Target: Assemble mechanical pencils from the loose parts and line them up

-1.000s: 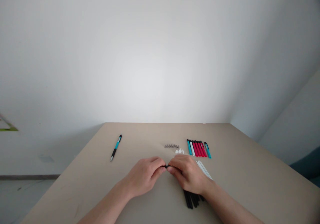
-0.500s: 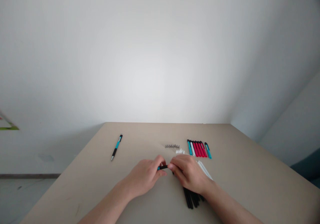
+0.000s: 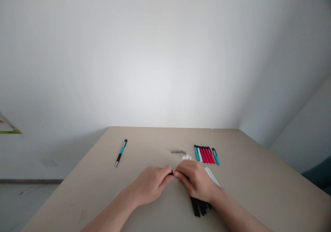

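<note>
Pinched from both ends.
Left hand (image 3: 151, 185) and right hand (image 3: 198, 181) nip a black piece (image 3: 171, 173) (mostly hidden) by fingertips, steadying it.

The person's left hand (image 3: 152, 185) and right hand (image 3: 198, 182) are bare, the fingers (image 3: 184, 176) slim and the knuckles showing as soft ridges. Both forearms (image 3: 113, 211) are bare too, uncovered right down to the lower edge of the view (which cuts them off short of the elbows); the wrists (image 3: 216, 194) are narrow and plain.
</note>
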Demonstrator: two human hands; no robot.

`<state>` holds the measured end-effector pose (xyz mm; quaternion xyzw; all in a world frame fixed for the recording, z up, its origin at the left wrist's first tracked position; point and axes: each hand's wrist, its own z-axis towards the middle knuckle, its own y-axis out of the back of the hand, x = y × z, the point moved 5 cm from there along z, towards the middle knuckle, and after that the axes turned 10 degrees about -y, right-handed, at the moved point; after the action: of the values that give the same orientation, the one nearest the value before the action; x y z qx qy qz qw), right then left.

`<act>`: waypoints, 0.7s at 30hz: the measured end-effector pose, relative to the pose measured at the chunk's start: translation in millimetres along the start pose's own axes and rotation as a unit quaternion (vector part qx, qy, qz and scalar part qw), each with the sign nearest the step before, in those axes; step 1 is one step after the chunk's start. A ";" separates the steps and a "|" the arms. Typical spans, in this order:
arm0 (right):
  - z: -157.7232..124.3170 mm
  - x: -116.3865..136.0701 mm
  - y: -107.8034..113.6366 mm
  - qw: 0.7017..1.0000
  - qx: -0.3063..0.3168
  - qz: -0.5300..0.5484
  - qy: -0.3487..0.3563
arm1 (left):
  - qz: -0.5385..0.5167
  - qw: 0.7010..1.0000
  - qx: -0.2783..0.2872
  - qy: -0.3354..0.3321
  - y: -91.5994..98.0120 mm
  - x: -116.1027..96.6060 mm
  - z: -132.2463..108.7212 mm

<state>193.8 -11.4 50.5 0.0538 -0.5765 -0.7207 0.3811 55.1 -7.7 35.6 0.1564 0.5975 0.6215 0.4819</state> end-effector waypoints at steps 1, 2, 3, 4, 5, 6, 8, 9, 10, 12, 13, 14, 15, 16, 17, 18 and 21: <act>0.3 -0.4 -0.5 1.000 0.000 -0.013 0.001 | 0.004 1.000 0.001 -0.004 -0.2 -0.5 0.2; 0.5 -0.9 -0.8 1.000 -0.001 -0.022 0.000 | 0.008 1.000 0.001 -0.005 -0.4 -0.7 0.3; 0.6 -1.2 -1.1 1.000 0.000 -0.026 0.000 | 0.010 1.000 0.001 -0.002 -0.6 -0.7 0.2; 0.5 -1.5 -1.2 1.000 0.002 -0.023 -0.002 | 0.011 1.000 0.001 0.002 -0.7 -0.4 0.1; 0.4 -1.6 -1.0 1.000 0.004 -0.016 -0.002 | 0.008 1.000 0.001 0.008 -0.9 -0.1 -0.1; 0.1 -1.5 -0.8 1.000 0.006 -0.007 -0.001 | 0.004 1.000 0.001 0.013 -1.0 0.2 -0.3; -0.3 -1.5 -0.8 1.000 0.009 -0.002 0.001 | -0.008 1.000 0.004 0.020 -1.3 0.6 -0.5; -0.5 -1.9 -0.9 1.000 0.009 -0.007 0.001 | -0.014 1.000 0.007 0.020 -1.8 0.7 -0.6; -0.5 -2.5 -1.0 1.000 0.007 -0.015 -0.001 | -0.017 1.000 0.010 0.019 -2.3 0.8 -0.6; -0.5 -3.9 -1.3 1.000 0.005 -0.025 -0.004 | -0.015 1.000 0.016 0.020 -3.6 1.6 -0.7; -0.5 -4.3 -1.3 1.000 0.005 -0.022 -0.003 | -0.013 1.000 0.018 0.021 -4.1 2.1 -0.7; -0.7 -4.4 -1.3 1.000 0.008 -0.015 0.000 | -0.012 0.999 0.018 0.023 -4.4 2.7 -0.7; -0.8 -4.3 -1.2 1.000 0.012 -0.006 0.004 | -0.013 0.999 0.017 0.027 -4.4 3.2 -0.8; -1.0 -3.8 -1.1 1.000 0.017 0.003 0.010 | -0.013 0.999 0.015 0.029 -4.2 3.4 -0.7; -1.1 -3.1 -1.1 1.000 0.020 0.008 0.016 | -0.014 0.999 0.014 0.030 -3.8 3.2 -0.6; -1.1 -2.6 -1.0 1.000 0.021 0.008 0.020 | -0.014 0.999 0.014 0.030 -3.2 2.6 -0.4; -0.8 -2.0 -1.1 1.000 0.013 -0.011 0.020 | -0.010 0.999 0.013 0.029 -1.6 0.6 0.3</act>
<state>195.1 -10.7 48.5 0.0792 -0.5778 -0.7160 0.3837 55.7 -7.4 34.1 0.1389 0.6204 0.6135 0.4684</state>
